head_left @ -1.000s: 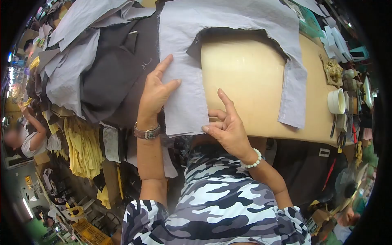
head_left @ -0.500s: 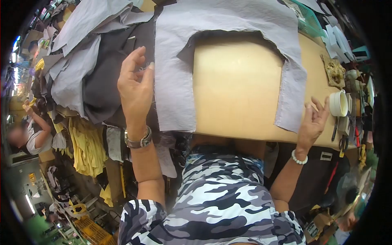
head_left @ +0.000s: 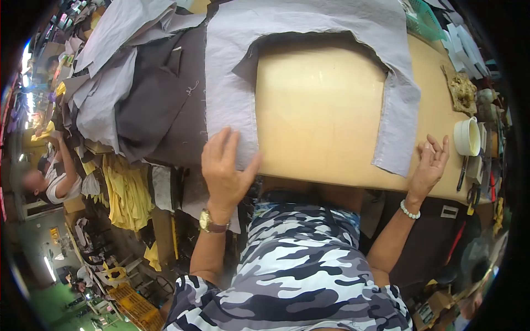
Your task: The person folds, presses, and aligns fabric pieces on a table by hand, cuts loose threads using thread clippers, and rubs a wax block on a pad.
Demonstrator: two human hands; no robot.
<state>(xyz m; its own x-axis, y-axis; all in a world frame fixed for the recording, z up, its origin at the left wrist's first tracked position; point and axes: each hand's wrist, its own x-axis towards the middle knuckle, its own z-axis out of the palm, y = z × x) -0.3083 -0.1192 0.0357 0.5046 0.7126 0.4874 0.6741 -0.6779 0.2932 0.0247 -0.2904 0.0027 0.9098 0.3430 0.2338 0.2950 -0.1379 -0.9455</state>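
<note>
Across the tan table (head_left: 320, 116) lies a light grey fabric piece (head_left: 229, 83) shaped like an arch, its two legs pointing toward me and its cut-out showing the tabletop. My left hand (head_left: 225, 171) is over the lower end of the left leg, fingers spread, holding nothing. At the table's front right, my right hand (head_left: 430, 168) rests palm up with loosely curled fingers, close to the right leg's end but apart from it. Dark grey fabric (head_left: 160, 105) lies left of the arch, with a loose thread on it.
A white cup (head_left: 467, 137), scissors (head_left: 473, 196) and a brown lumpy item (head_left: 460, 91) line the right edge. A green basket (head_left: 425, 19) stands at the back right. Yellow cloth (head_left: 126, 193) hangs at left, near another person (head_left: 58, 176).
My left hand has moved right and toward me, from the dark fabric to the lower end of the arch's left leg. My right hand has barely moved.
</note>
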